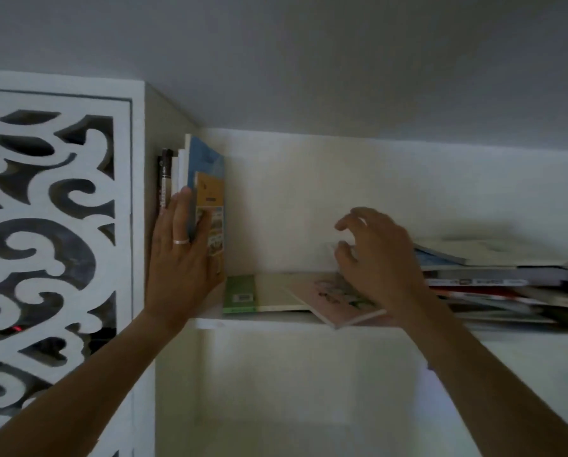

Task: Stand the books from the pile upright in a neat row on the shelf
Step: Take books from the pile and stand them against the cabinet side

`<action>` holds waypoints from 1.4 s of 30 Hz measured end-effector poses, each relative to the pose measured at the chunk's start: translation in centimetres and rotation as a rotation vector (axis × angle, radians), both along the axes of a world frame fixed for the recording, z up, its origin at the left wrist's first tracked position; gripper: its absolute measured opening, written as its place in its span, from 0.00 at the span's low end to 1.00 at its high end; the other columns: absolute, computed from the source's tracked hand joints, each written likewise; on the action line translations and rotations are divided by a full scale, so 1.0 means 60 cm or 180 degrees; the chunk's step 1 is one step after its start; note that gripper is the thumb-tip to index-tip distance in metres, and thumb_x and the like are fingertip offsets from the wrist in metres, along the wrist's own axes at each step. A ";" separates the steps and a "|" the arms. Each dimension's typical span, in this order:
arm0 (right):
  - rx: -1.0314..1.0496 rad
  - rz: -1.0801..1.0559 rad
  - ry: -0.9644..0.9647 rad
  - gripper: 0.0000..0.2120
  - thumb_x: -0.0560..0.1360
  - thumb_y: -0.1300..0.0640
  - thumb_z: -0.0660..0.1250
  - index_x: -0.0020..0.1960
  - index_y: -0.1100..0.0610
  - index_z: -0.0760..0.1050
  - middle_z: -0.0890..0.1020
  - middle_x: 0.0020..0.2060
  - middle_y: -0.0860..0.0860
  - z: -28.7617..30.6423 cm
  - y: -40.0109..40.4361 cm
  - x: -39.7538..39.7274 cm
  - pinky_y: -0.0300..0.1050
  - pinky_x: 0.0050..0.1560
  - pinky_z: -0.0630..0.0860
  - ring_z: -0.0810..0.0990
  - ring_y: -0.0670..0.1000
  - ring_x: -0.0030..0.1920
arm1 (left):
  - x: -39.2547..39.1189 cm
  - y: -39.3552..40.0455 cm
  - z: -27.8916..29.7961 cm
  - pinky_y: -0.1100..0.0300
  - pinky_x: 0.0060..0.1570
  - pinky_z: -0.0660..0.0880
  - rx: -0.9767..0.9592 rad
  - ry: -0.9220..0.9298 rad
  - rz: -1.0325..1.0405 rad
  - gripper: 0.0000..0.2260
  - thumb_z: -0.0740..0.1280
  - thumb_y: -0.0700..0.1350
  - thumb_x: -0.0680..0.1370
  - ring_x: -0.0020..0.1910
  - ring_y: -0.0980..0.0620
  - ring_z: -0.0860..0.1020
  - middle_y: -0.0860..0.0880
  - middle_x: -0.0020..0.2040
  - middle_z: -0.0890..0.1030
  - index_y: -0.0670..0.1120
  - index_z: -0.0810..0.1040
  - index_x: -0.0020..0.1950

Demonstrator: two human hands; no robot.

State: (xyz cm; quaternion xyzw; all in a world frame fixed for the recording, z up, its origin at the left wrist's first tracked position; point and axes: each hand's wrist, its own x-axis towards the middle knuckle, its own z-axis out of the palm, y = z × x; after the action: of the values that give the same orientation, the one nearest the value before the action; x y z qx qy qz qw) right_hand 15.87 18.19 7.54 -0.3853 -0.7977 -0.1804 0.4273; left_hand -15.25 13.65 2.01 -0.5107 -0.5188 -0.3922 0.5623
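White shelf (259, 322), books (493, 282) atop

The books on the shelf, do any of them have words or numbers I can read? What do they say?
None can be read.
Yellow book, standing in the row: dark marks, too blurred.
Dark spine at the row's left end: print too small.
Green book, lying flat: a small label, unreadable.
Pink book, lying flat: pictures and marks, blurred.
Pile on the right: lettering on spines, smeared by blur.
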 end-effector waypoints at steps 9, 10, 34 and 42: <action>-0.1466 -0.0489 -0.1108 0.28 0.76 0.47 0.68 0.76 0.41 0.69 0.77 0.70 0.50 0.006 0.015 0.092 0.47 0.61 0.75 0.78 0.54 0.63 | 0.042 -0.004 0.006 0.39 0.81 0.47 0.0041 -0.0443 0.0018 0.31 0.69 0.40 0.76 0.83 0.34 0.51 0.34 0.83 0.52 0.39 0.67 0.78; -0.1372 -0.0571 -0.1038 0.27 0.76 0.49 0.69 0.74 0.42 0.71 0.79 0.68 0.50 0.009 0.013 0.093 0.46 0.59 0.76 0.79 0.55 0.62 | 0.045 -0.003 0.007 0.39 0.81 0.47 0.0034 -0.0494 0.0028 0.32 0.69 0.39 0.75 0.83 0.34 0.51 0.34 0.83 0.51 0.39 0.67 0.79; -0.2884 0.3423 0.1514 0.26 0.79 0.29 0.57 0.70 0.41 0.74 0.82 0.63 0.43 0.042 -0.047 -0.306 0.53 0.70 0.73 0.80 0.44 0.63 | 0.048 -0.011 0.009 0.42 0.81 0.54 0.0050 -0.0786 -0.0744 0.32 0.54 0.56 0.84 0.84 0.42 0.51 0.36 0.83 0.52 0.36 0.58 0.82; -0.3252 0.2904 0.0609 0.33 0.80 0.29 0.43 0.82 0.40 0.52 0.59 0.78 0.39 -0.020 -0.026 -0.277 0.42 0.72 0.55 0.58 0.40 0.75 | 0.040 -0.010 0.010 0.39 0.74 0.66 0.0355 -0.0753 -0.1275 0.28 0.62 0.29 0.81 0.81 0.40 0.60 0.37 0.81 0.60 0.40 0.64 0.81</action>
State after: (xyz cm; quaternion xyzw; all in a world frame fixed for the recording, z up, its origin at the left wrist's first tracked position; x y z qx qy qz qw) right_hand -0.77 16.65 6.31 -0.1786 -0.8238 0.4506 0.2940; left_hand -12.86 13.08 2.62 -0.5221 -0.4469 -0.5811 0.4359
